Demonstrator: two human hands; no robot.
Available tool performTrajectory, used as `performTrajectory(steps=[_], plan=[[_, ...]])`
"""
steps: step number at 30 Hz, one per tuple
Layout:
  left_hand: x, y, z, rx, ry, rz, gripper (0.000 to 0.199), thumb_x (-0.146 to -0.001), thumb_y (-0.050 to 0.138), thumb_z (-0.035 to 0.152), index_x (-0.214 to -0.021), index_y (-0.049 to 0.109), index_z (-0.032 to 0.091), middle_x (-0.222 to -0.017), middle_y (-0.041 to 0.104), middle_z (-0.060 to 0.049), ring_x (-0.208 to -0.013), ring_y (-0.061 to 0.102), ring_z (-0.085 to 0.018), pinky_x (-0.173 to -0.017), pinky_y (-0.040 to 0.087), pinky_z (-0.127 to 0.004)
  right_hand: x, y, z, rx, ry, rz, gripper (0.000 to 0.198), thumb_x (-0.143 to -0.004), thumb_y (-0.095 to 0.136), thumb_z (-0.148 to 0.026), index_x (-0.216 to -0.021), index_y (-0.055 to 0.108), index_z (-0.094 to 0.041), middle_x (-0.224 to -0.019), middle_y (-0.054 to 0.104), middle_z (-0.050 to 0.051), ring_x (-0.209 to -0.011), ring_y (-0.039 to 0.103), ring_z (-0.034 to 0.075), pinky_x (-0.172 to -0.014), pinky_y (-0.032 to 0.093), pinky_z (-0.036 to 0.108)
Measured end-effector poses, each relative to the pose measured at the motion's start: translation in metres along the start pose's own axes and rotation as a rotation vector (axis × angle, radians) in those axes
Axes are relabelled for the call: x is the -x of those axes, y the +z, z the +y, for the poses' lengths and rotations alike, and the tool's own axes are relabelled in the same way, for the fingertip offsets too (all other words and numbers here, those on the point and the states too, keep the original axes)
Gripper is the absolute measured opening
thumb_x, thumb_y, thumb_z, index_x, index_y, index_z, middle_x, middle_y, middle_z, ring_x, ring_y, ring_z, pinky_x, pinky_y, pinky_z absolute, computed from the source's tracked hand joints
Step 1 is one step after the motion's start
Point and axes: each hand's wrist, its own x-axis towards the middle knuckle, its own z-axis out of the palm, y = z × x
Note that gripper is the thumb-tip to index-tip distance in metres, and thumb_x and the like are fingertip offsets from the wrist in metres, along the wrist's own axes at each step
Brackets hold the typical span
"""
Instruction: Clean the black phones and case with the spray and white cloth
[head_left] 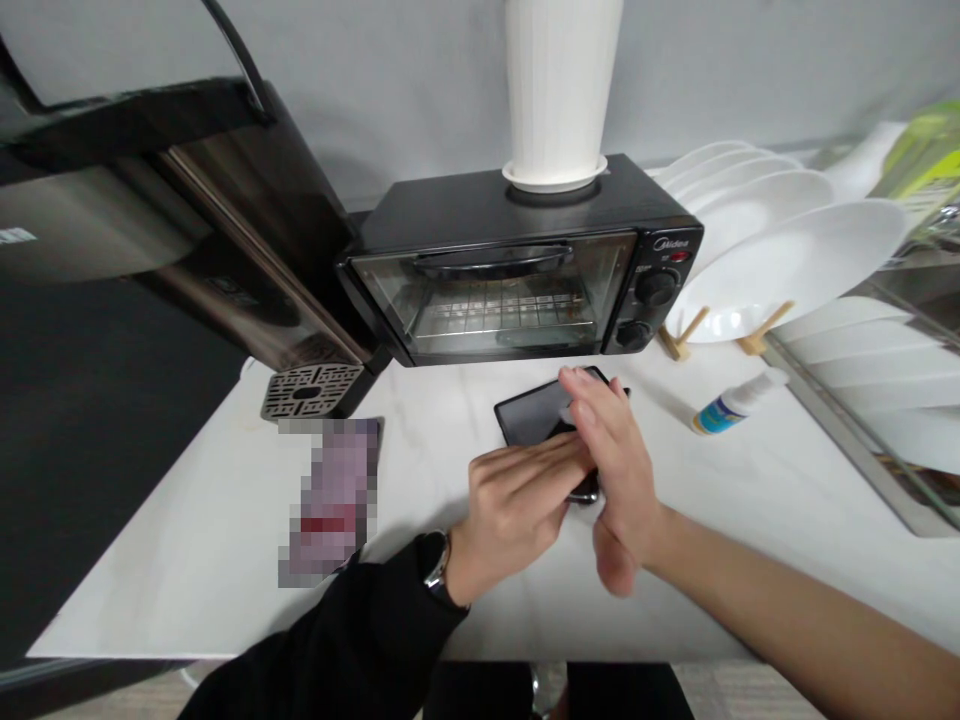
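Observation:
My left hand, below a black sleeve and a wristwatch, has its fingers stretched out against the palm side of my right hand. The right hand's fingers are extended, with its thumb pointing down. Both hands are over a flat, dark-screened device that looks like a phone, lying on the white counter. A glossy dark rounded corner shows beneath the hands; I cannot tell whether it belongs to the same device. Nothing is visibly held in either hand.
A toaster oven stands behind the hands with a white pot on top. To the right are a small spray bottle and white plates in wooden holders. At left are a drinks machine and a pixelated flat item.

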Motion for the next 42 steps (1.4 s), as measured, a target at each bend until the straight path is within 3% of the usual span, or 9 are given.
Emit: performTrajectory(steps=[3, 9, 17, 22, 24, 28, 31, 37, 42], plan=[[0.001, -0.001, 0.002, 0.003, -0.008, -0.005, 0.038, -0.095, 0.05, -0.001, -0.118, 0.073, 0.018, -0.117, 0.082, -0.005, -0.109, 0.079, -0.018, -0.091, 0.067, -0.027, 0.002, -0.001, -0.001, 0.018, -0.112, 0.0, 0.095, -0.094, 0.014, -0.088, -0.17, 0.022, -0.032, -0.173, 0.036, 0.001, -0.155, 0.041, 0.032, -0.132, 0.023, 0.054], [0.0, -0.003, 0.003, 0.015, 0.032, 0.026, 0.046, -0.092, 0.055, -0.006, -0.131, 0.068, 0.014, -0.127, 0.078, -0.008, -0.12, 0.074, -0.017, -0.098, 0.064, -0.026, -0.005, -0.003, 0.018, 0.006, 0.332, 0.083, 0.089, -0.098, 0.003, -0.08, -0.169, 0.026, -0.03, -0.174, 0.034, 0.006, -0.16, 0.031, 0.037, -0.13, 0.016, 0.067], [0.005, 0.003, -0.002, -0.009, -0.019, 0.017, 0.032, -0.082, 0.051, 0.0, -0.099, 0.073, 0.015, -0.089, 0.082, -0.005, -0.083, 0.081, -0.019, -0.076, 0.067, -0.027, 0.003, -0.001, -0.002, 0.021, -0.136, -0.085, 0.102, -0.091, 0.024, -0.092, -0.171, 0.017, -0.029, -0.17, 0.041, 0.004, -0.158, 0.036, 0.035, -0.131, 0.024, 0.057], [0.003, -0.002, 0.002, -0.009, 0.034, 0.066, 0.047, -0.09, 0.053, -0.006, -0.129, 0.07, 0.015, -0.126, 0.079, -0.007, -0.116, 0.077, -0.019, -0.094, 0.065, -0.029, -0.007, -0.007, 0.02, 0.022, 0.27, 0.017, 0.087, -0.1, 0.005, -0.078, -0.169, 0.027, -0.03, -0.174, 0.033, 0.006, -0.161, 0.029, 0.036, -0.13, 0.015, 0.066], [0.002, -0.003, 0.002, -0.009, 0.046, 0.063, 0.049, -0.09, 0.054, -0.006, -0.131, 0.069, 0.015, -0.128, 0.078, -0.007, -0.118, 0.076, -0.019, -0.096, 0.065, -0.028, -0.008, -0.006, 0.021, 0.017, 0.322, 0.048, 0.087, -0.1, 0.004, -0.078, -0.168, 0.027, -0.03, -0.175, 0.03, 0.007, -0.162, 0.025, 0.038, -0.129, 0.016, 0.068], [0.002, -0.001, 0.002, 0.022, -0.026, 0.01, 0.046, -0.089, 0.05, -0.006, -0.122, 0.073, 0.016, -0.121, 0.081, -0.006, -0.112, 0.078, -0.018, -0.096, 0.066, -0.028, -0.004, -0.002, 0.003, 0.024, 0.07, -0.042, 0.102, -0.091, 0.01, -0.09, -0.172, 0.009, -0.027, -0.175, 0.03, 0.007, -0.161, 0.028, 0.038, -0.129, 0.024, 0.064], [0.003, 0.0, 0.005, 0.077, -0.033, 0.031, 0.044, -0.089, 0.05, -0.004, -0.119, 0.074, 0.016, -0.118, 0.081, -0.006, -0.108, 0.079, -0.018, -0.096, 0.066, -0.028, -0.004, -0.005, 0.001, 0.067, -0.089, -0.031, 0.1, -0.092, 0.009, -0.089, -0.172, 0.011, -0.029, -0.172, 0.037, 0.002, -0.158, 0.035, 0.032, -0.132, 0.023, 0.055], [0.002, -0.001, 0.007, 0.039, 0.037, 0.051, 0.047, -0.093, 0.054, -0.003, -0.132, 0.07, 0.017, -0.126, 0.079, -0.006, -0.116, 0.076, -0.019, -0.09, 0.067, -0.027, -0.009, -0.009, 0.019, 0.066, 0.331, 0.039, 0.087, -0.099, -0.003, -0.077, -0.165, 0.036, -0.035, -0.172, 0.037, 0.003, -0.162, 0.025, 0.036, -0.129, 0.014, 0.069], [0.0, 0.0, 0.005, 0.065, -0.011, 0.017, 0.044, -0.092, 0.05, -0.003, -0.122, 0.074, 0.019, -0.12, 0.081, -0.005, -0.112, 0.078, -0.019, -0.095, 0.066, -0.028, 0.004, 0.001, 0.002, 0.023, -0.019, 0.01, 0.099, -0.091, 0.013, -0.091, -0.171, 0.017, -0.032, -0.17, 0.04, 0.004, -0.159, 0.033, 0.038, -0.128, 0.027, 0.064]])
